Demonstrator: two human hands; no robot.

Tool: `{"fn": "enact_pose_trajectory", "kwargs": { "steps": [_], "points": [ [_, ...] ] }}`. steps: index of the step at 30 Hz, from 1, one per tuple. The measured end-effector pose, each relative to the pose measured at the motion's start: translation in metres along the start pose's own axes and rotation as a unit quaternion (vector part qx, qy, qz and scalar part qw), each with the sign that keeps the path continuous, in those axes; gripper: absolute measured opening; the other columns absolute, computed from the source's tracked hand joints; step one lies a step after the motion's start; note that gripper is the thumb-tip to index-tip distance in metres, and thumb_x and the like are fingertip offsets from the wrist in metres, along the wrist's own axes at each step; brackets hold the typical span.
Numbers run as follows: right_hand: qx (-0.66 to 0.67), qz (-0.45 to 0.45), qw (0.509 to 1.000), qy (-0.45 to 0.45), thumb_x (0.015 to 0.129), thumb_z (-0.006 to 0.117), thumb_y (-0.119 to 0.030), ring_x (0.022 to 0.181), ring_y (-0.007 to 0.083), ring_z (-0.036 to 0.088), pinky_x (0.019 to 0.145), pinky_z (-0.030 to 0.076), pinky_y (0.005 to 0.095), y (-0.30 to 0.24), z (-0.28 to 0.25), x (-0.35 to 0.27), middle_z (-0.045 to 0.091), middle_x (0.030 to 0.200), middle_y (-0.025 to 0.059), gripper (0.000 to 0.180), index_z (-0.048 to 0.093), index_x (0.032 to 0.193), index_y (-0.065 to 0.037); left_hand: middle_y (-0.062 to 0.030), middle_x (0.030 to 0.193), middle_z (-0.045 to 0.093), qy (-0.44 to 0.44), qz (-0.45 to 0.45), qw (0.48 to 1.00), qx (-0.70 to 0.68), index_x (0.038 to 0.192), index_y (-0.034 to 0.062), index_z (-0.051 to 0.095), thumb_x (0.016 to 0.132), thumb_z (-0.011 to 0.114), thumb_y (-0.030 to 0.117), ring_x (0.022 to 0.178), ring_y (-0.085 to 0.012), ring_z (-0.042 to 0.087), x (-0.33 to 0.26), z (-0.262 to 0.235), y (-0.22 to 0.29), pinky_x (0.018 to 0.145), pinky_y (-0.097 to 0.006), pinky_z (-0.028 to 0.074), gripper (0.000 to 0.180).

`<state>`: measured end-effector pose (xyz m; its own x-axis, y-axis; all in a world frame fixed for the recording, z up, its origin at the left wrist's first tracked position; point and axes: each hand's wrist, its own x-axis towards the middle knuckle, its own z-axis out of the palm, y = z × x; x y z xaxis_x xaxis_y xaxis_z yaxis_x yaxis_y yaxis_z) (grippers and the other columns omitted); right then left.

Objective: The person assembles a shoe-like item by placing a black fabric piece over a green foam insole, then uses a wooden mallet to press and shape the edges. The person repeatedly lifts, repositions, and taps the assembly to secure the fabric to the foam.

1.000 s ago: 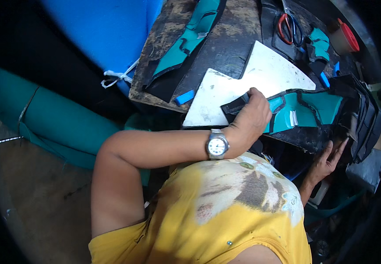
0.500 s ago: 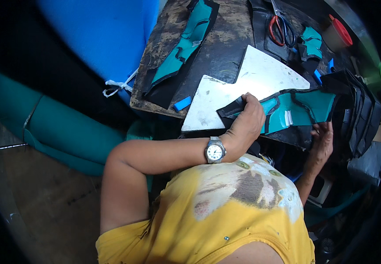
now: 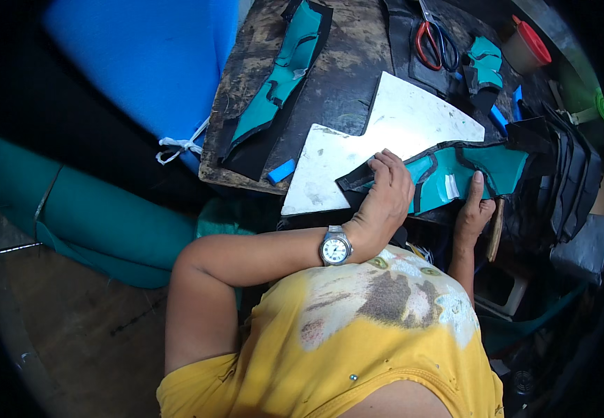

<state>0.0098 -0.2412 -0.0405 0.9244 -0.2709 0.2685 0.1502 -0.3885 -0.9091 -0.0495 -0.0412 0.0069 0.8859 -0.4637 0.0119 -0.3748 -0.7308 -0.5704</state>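
Head view — counted:
Hands: two. The left hand [image 3: 384, 197] is pressed flat, fingers together, on one teal-and-black cut piece [image 3: 455, 174]; the right hand [image 3: 474, 209] is laid against its near edge, fingers extended.
Piece location: across one white board [image 3: 357, 150] on the worktable [image 3: 347, 63].
Others — one pair of red-handled scissors [image 3: 433, 40], one wristwatch [image 3: 334, 247].

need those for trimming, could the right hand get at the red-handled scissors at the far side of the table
Probably yes. The right hand rests on the teal and black cut piece; the red-handled scissors lie uncovered beyond the white board, nothing standing between.
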Motion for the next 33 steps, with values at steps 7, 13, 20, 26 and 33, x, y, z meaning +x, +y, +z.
{"fn": "enact_pose_trajectory", "kwargs": {
  "steps": [7,13,20,26,33],
  "points": [
    [0.009,-0.081,0.997,0.011,0.103,0.06,-0.02,0.063,0.0105,0.053,0.06,0.041,0.0288,0.015,0.004,-0.002,0.066,0.073,0.0048,0.033,0.069,0.087,0.008,-0.0326,0.126,0.059,-0.004,0.008,1.0,-0.001,0.126,-0.0097,0.059,0.097,0.052,0.025,0.108,-0.0371,0.06,0.0,-0.002,-0.003,0.09,-0.046,0.049,0.046],
    [0.016,-0.074,0.997,0.007,0.102,0.062,-0.02,0.067,0.0111,0.057,0.065,0.045,0.0287,0.023,0.001,-0.003,0.071,0.079,0.0071,0.03,0.07,0.092,0.008,-0.0328,0.126,0.059,-0.008,0.014,1.0,0.001,0.126,-0.01,0.059,0.097,0.051,0.025,0.107,-0.037,0.06,0.0,-0.003,-0.003,0.089,-0.045,0.048,0.046],
    [0.036,-0.081,0.996,0.015,0.102,0.062,-0.019,0.072,0.0131,0.061,0.07,0.047,0.0273,0.021,0.004,-0.005,0.073,0.088,0.0096,0.028,0.07,0.101,0.008,-0.0326,0.126,0.06,-0.007,0.015,1.0,-0.001,0.126,-0.0099,0.059,0.097,0.05,0.025,0.107,-0.0363,0.06,0.0,-0.003,-0.004,0.086,-0.042,0.048,0.046],
    [0.021,-0.085,0.996,0.015,0.102,0.061,-0.018,0.071,0.0141,0.061,0.069,0.048,0.0279,0.024,0.002,-0.004,0.073,0.087,0.0107,0.027,0.07,0.1,0.008,-0.0325,0.128,0.058,-0.027,0.023,0.999,0.018,0.13,-0.0065,0.058,0.102,0.041,0.025,0.11,-0.0402,0.059,0.001,-0.003,-0.002,0.088,-0.047,0.046,0.045],
    [0.002,-0.09,0.996,0.008,0.102,0.062,-0.018,0.069,0.0155,0.061,0.068,0.048,0.0298,0.032,-0.002,-0.003,0.072,0.085,0.011,0.027,0.07,0.097,0.008,-0.0321,0.126,0.059,-0.012,0.021,1.0,0.003,0.127,-0.0089,0.059,0.098,0.05,0.027,0.107,-0.0366,0.06,0.001,-0.003,-0.005,0.086,-0.041,0.047,0.047]
  ]
}}
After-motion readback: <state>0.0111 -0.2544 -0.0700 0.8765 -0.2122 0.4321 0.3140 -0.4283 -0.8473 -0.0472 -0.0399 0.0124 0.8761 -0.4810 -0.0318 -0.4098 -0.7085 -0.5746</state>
